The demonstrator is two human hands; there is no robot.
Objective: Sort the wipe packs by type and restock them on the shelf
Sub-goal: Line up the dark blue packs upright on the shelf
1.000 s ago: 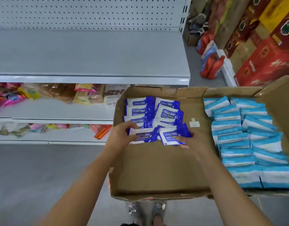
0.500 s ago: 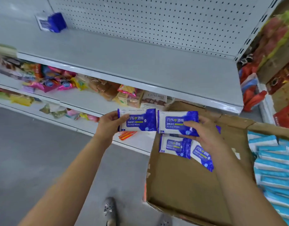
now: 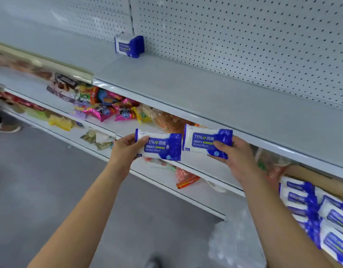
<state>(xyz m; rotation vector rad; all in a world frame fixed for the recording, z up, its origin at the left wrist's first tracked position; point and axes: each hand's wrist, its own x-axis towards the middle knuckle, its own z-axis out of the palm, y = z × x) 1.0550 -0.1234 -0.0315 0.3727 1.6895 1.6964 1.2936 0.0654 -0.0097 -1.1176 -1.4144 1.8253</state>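
**A wipe pack pinched in each hand, short of the shelf**

My left hand (image 3: 126, 149) grips the left end of one blue-and-white wipe pack (image 3: 161, 147), thumb on the printed face and fingers behind. My right hand (image 3: 234, 157) holds a second pack (image 3: 205, 141) by its right end in the same way. Both packs are the same alcohol-wipe type, label facing me.

The risk I see is in these end grips. Each pack hangs out sideways from my fingers, soft and slick, so it could sag or twist free as I reach up. The grey shelf (image 3: 205, 97) has a raised front lip, and I judge that a low pack could catch on it and get knocked loose onto the floor (image 3: 50, 180). The packs could also bump each other, since their inner ends sit just beside one another with only a thin gap.

The left pack extends to the right of my left hand, and the right pack extends to the left of my right hand, so they meet between my hands. They are level and upright on their long edges, held below the shelf lip and in front of the snack bags (image 3: 108, 111) on the lower shelf.

Further out, one matching pack (image 3: 129, 46) stands at the back of the grey shelf against the pegboard (image 3: 244, 35), well apart from my hands. It marks where these belong. More blue packs (image 3: 302, 200) lie in the cardboard box (image 3: 312, 176) at my lower right.
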